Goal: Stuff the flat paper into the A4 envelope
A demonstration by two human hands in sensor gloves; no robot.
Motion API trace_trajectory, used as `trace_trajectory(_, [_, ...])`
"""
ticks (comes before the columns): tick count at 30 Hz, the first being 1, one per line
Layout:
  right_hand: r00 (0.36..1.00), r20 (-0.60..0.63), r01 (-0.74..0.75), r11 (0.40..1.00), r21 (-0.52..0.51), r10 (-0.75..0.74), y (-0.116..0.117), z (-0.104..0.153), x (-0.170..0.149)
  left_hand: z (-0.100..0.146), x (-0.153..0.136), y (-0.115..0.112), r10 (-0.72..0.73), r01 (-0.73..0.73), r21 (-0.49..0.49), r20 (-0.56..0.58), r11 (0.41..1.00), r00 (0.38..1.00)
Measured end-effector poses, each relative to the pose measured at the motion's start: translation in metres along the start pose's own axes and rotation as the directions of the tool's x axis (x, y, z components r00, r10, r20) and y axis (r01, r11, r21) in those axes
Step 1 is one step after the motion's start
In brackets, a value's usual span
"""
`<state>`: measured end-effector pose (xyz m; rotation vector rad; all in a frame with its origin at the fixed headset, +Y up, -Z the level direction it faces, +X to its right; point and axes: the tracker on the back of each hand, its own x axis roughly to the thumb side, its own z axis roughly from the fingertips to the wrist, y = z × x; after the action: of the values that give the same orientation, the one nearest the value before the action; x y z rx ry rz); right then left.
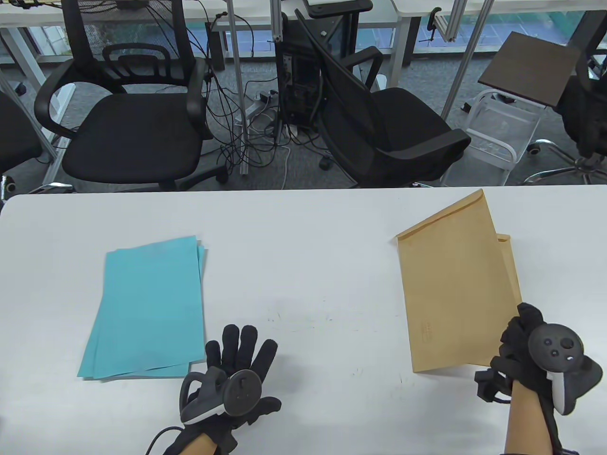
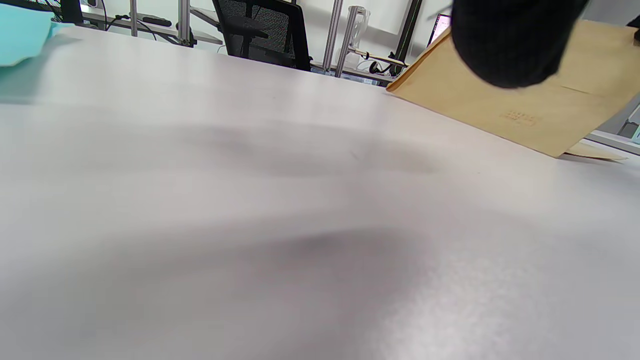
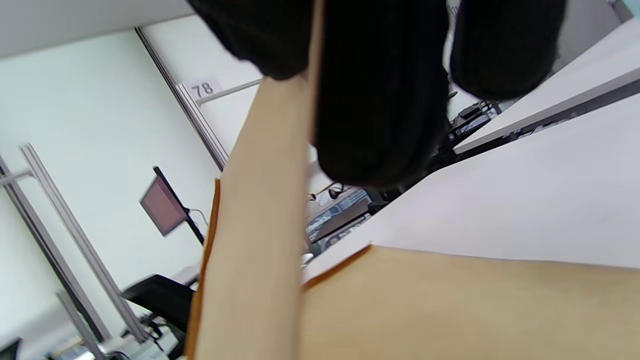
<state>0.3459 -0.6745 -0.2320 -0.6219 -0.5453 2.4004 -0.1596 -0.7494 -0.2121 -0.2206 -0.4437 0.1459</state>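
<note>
A stack of light blue paper sheets point(image 1: 149, 308) lies flat at the table's left; a corner shows in the left wrist view point(image 2: 22, 30). My left hand point(image 1: 237, 369) is open, fingers spread, just right of the stack's near corner, holding nothing. My right hand point(image 1: 526, 346) grips the near right edge of a brown A4 envelope point(image 1: 455, 289) and tilts it up off the table. A second brown envelope point(image 1: 510, 265) lies under it. In the right wrist view my fingers point(image 3: 380, 95) pinch the lifted envelope's edge point(image 3: 255, 240). The envelope also shows in the left wrist view point(image 2: 515, 105).
The white table point(image 1: 303, 237) stretches wide between the paper and the envelopes. Black office chairs point(image 1: 133, 118) and cables stand beyond the far edge.
</note>
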Motion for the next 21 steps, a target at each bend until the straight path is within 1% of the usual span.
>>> trace_trajectory(2, [0.996, 0.017, 0.084, 0.996, -0.006, -0.084, -0.001, 0.004, 0.01, 0.002, 0.0, 0.003, 0.003, -0.003, 0.023, -0.001, 1.0, 1.0])
trace_trajectory(4, [0.992, 0.053, 0.117, 0.993, 0.01, -0.117, 0.001, 0.007, 0.021, 0.004, -0.001, 0.006, 0.009, -0.009, 0.041, 0.001, 0.999, 1.0])
trace_trajectory(7, [0.976, 0.115, 0.179, 0.981, 0.069, -0.186, 0.008, 0.009, 0.038, 0.007, -0.001, 0.01, 0.015, -0.015, 0.066, 0.001, 0.998, 1.0])
trace_trajectory(9, [0.944, 0.158, 0.259, 0.948, 0.185, -0.289, 0.019, 0.008, 0.052, 0.01, -0.002, 0.014, 0.023, -0.023, 0.083, 0.0, 0.996, 1.0])
trace_trajectory(10, [0.924, 0.174, 0.284, 0.915, 0.286, -0.341, 0.027, 0.007, 0.06, 0.011, -0.003, 0.016, 0.034, -0.034, 0.097, 0.001, 0.995, 0.999])
trace_trajectory(11, [0.914, 0.183, 0.285, 0.893, 0.348, -0.363, 0.033, 0.007, 0.065, 0.012, -0.004, 0.017, 0.04, -0.04, 0.107, 0.0, 0.993, 0.999])
trace_trajectory(13, [0.91, 0.204, 0.239, 0.859, 0.454, -0.361, 0.047, 0.008, 0.08, 0.013, -0.006, 0.02, 0.053, -0.053, 0.122, 0.0, 0.991, 0.999])
trace_trajectory(14, [0.914, 0.226, 0.189, 0.848, 0.495, -0.336, 0.057, 0.009, 0.088, 0.014, -0.007, 0.021, 0.056, -0.056, 0.127, -0.001, 0.99, 0.998])
trace_trajectory(15, [0.917, 0.243, 0.153, 0.841, 0.518, -0.317, 0.064, 0.009, 0.094, 0.015, -0.007, 0.021, 0.057, -0.056, 0.131, -0.001, 0.99, 0.998])
trace_trajectory(17, [0.918, 0.266, 0.083, 0.8, 0.594, -0.293, 0.083, 0.009, 0.107, 0.015, -0.008, 0.022, 0.06, -0.06, 0.131, 0.0, 0.99, 0.998])
trace_trajectory(19, [0.917, 0.286, 0.041, 0.78, 0.625, -0.277, 0.097, 0.009, 0.117, 0.015, -0.009, 0.023, 0.067, -0.066, 0.137, 0.0, 0.988, 0.998])
trace_trajectory(21, [0.914, 0.338, -0.042, 0.775, 0.631, -0.226, 0.108, 0.009, 0.125, 0.015, -0.01, 0.023, 0.072, -0.072, 0.137, 0.0, 0.988, 0.997])
